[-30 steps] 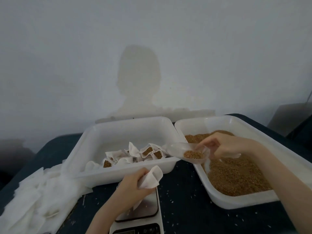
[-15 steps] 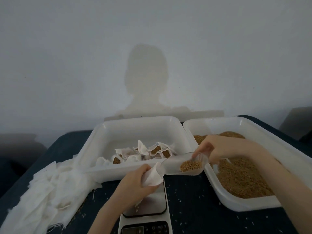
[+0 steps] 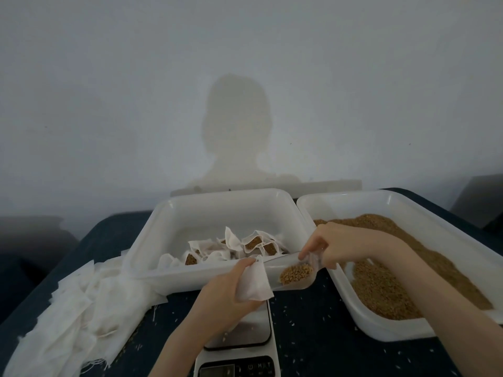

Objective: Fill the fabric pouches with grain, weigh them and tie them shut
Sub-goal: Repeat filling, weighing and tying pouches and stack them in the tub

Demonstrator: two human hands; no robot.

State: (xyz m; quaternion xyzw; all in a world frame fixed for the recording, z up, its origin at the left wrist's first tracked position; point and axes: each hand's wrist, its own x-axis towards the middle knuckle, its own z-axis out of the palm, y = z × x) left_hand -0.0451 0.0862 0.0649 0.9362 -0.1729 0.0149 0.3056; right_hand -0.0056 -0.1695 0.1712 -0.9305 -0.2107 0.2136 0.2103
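My left hand [image 3: 226,292] grips a white fabric pouch [image 3: 254,282] above the scale [image 3: 239,341]. My right hand [image 3: 334,246] holds a clear plastic scoop [image 3: 292,273] by its handle end. Brown grain lies in the scoop's bowl. The scoop's spout touches the pouch's mouth. A white tray on the right [image 3: 362,311] holds loose brown grain [image 3: 386,289]. A second white tray [image 3: 168,273] behind my left hand holds several filled pouches [image 3: 255,244].
A heap of empty white fabric pouches [image 3: 70,314] lies on the dark table at the left. Loose grains are scattered over the dark tabletop [image 3: 313,338]. A pale wall stands close behind the trays.
My right hand has carried the grain-loaded scoop left, out of the grain tray, until its spout met the pouch. My left hand has raised the pouch toward it.
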